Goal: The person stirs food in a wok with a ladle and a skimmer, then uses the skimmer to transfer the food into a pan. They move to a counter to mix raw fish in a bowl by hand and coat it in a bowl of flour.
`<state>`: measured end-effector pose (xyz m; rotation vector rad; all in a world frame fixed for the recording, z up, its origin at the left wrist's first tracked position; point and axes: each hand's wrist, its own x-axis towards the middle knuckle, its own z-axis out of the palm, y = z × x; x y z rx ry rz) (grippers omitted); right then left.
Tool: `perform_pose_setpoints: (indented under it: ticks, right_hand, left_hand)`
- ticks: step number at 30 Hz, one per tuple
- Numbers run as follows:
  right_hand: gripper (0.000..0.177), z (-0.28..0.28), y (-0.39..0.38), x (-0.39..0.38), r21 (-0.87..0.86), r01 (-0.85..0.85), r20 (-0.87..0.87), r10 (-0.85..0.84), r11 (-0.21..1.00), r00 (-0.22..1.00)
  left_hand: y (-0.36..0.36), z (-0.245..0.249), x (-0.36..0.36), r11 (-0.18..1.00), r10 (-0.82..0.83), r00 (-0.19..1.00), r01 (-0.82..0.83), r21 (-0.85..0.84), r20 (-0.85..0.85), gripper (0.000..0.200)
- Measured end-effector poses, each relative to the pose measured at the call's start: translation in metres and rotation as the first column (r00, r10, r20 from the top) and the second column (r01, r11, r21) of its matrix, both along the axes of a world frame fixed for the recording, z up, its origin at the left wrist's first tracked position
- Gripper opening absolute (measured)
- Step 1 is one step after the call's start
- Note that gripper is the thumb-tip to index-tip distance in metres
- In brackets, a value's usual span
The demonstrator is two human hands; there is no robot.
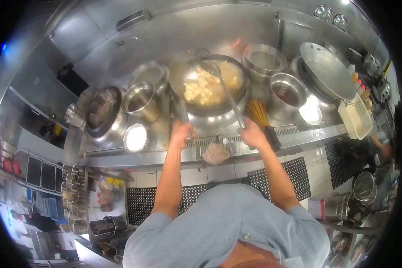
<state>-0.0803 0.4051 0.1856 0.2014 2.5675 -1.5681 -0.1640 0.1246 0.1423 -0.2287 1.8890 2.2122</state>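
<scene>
A wok (177,78) sits on the burner straight ahead, with pale yellow chunks of food (202,89) inside it. My left hand (182,132) is closed around the wok's handle (183,111) at its near left side. In my right hand (253,134) is the long handle of a ladle (230,99), which slants up and left into the wok. Its bowl lies over the far part of the food. A crumpled cloth (215,153) hangs at the front edge of the stove, between my hands. To the right of the wok stands a bamboo brush (257,112).
Steel pots (142,103) stand left of the wok, and a pot of dark reddish liquid (288,94) stands right. A second wok (328,71) and a cream plastic basket (355,117) sit farther right. Black perforated mats (279,179) cover the floor. Another person's arm (378,142) shows at right.
</scene>
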Motion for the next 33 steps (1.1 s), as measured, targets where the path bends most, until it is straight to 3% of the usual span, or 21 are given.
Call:
perform_pose_setpoints:
  ticks: [4, 7, 15, 18, 25, 28, 30, 32, 33]
  right_hand:
    - [0.041, 0.005, -0.003, 0.002, -0.091, -0.012, -0.026, 0.01, 0.996, 1.0]
    - [0.043, 0.006, -0.007, 0.009, -0.144, -0.015, -0.019, 0.012, 0.989, 1.0]
    - [0.035, 0.006, -0.015, 0.029, -0.428, 0.065, 0.064, -0.042, 0.901, 0.997]
    - [0.035, 0.009, -0.003, 0.035, -0.444, 0.052, 0.074, -0.021, 0.895, 0.997]
    - [0.043, 0.005, 0.015, 0.029, -0.196, 0.107, -0.022, -0.113, 0.975, 0.993]
    - [0.045, 0.01, 0.021, 0.012, -0.116, 0.14, -0.065, -0.148, 0.983, 0.987]
    - [0.043, -0.007, 0.032, -0.014, -0.014, 0.165, -0.092, -0.166, 0.986, 0.982]
    - [0.042, -0.052, 0.052, -0.056, 0.301, 0.28, -0.46, -0.118, 0.912, 0.88]
    - [0.042, -0.063, 0.058, -0.074, 0.42, 0.369, -0.615, -0.038, 0.829, 0.787]
  left_hand:
    - [0.01, 0.014, -0.005, 0.997, 0.011, 0.996, -0.018, -0.081, -0.087, 0.03]
    - [0.021, 0.031, -0.008, 0.96, -0.062, 0.992, 0.03, -0.277, -0.107, 0.04]
    - [0.055, 0.036, -0.022, 0.96, -0.059, 0.997, 0.042, -0.276, -0.056, 0.046]
    - [0.056, 0.034, -0.02, 0.961, -0.072, 0.994, 0.047, -0.272, -0.086, 0.044]
    - [0.048, 0.052, -0.01, 0.933, -0.065, 0.974, -0.017, -0.359, -0.215, 0.04]
    - [0.033, 0.067, -0.022, 0.867, -0.08, 0.96, -0.064, -0.493, -0.267, 0.041]
    - [0.027, 0.086, -0.03, 0.742, -0.082, 0.977, -0.073, -0.667, -0.198, 0.046]
    - [0.013, 0.083, -0.058, 0.593, -0.064, 0.985, -0.089, -0.8, -0.158, 0.051]
    - [0.007, 0.079, -0.072, 0.576, -0.067, 0.982, -0.106, -0.811, -0.176, 0.052]
